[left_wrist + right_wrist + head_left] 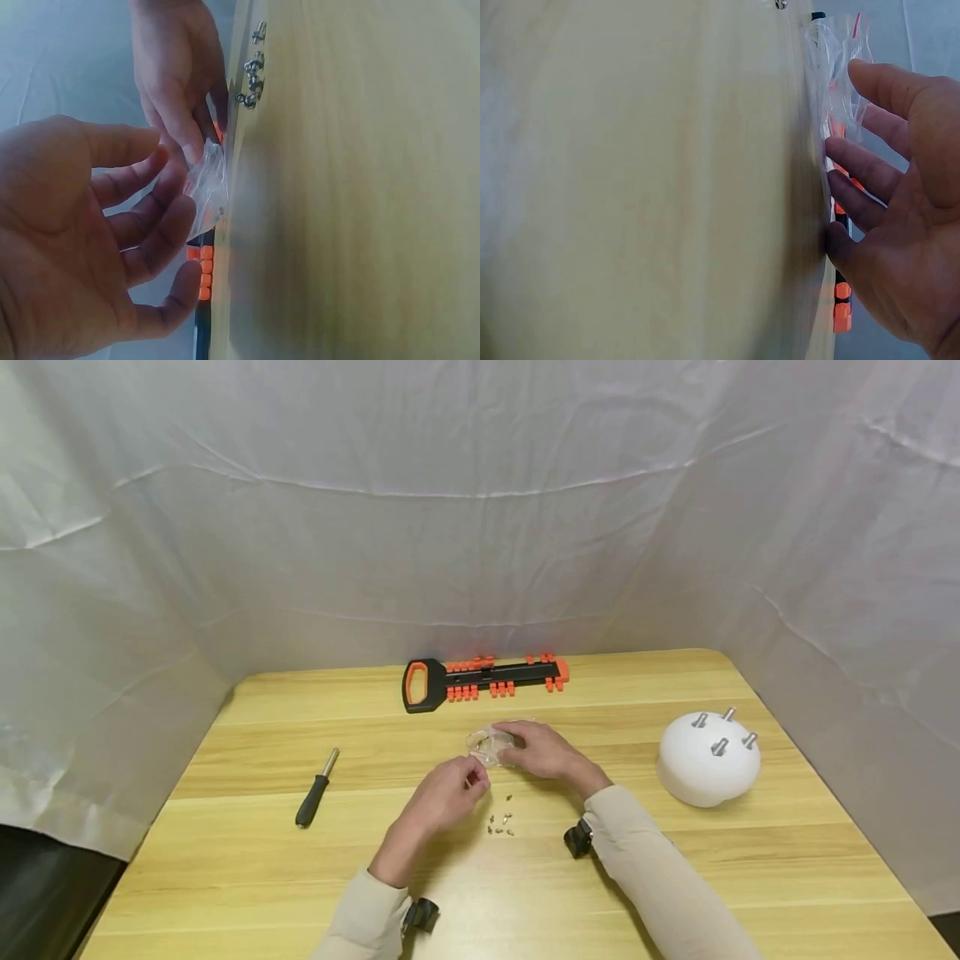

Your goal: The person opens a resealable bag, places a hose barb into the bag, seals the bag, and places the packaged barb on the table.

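A crumpled clear plastic bag (489,745) lies near the middle of the table. My right hand (536,750) holds it, thumb on one side and fingers on the other; in the right wrist view the thumb (885,86) sits at the bag's edge. My left hand (448,792) is just left of the bag, fingers curled, with thumb and index fingertips close together. Whether something small is pinched there I cannot tell. Several small metal fasteners (500,822) lie loose on the wood between the forearms, seen closer as shiny bolt-like pieces (253,79).
Behind the hands lies a long black holder (510,675) with orange clips and a loop handle. A black-handled driver (315,793) with a metal shaft is at left. At right stands a white rounded object (701,772) with several metal posts on top. Grey cloth (480,543) hangs around the table.
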Tool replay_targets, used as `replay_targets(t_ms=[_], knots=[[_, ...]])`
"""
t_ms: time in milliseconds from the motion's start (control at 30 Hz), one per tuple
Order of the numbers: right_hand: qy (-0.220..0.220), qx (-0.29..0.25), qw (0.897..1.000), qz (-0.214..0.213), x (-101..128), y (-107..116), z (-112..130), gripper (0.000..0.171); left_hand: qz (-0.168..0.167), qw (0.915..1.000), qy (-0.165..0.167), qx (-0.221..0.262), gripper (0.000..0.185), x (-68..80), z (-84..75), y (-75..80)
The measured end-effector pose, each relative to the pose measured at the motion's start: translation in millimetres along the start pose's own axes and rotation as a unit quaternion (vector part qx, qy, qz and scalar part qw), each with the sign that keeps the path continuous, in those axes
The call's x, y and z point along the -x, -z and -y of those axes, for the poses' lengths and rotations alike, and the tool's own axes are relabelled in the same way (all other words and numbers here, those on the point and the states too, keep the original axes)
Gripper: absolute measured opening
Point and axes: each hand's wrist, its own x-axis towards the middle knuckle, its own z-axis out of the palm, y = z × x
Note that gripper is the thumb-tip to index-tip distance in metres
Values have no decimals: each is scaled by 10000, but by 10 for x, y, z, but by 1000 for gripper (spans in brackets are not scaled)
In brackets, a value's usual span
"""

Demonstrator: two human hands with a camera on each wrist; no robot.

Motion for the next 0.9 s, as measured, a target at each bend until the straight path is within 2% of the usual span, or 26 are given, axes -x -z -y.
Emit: replay_targets(t_ms=[200, 467, 600, 900], knots=[[-4, 25, 10000, -48, -13, 9, -48, 56, 264, 9995, 90, -142, 5, 48, -66, -35], [1, -3, 10000, 29, -19, 2, -62, 56, 632, 9957, 207, -650, 3, 95, -66, -105], [7, -9, 10000, 47, -16, -1, -58, 55, 667, 9944, 255, -774, 5, 104, -62, -136], [15, -26, 10000, 56, -18, -4, -41, 55, 640, 9931, 140, -970, 9, 114, -73, -145]])
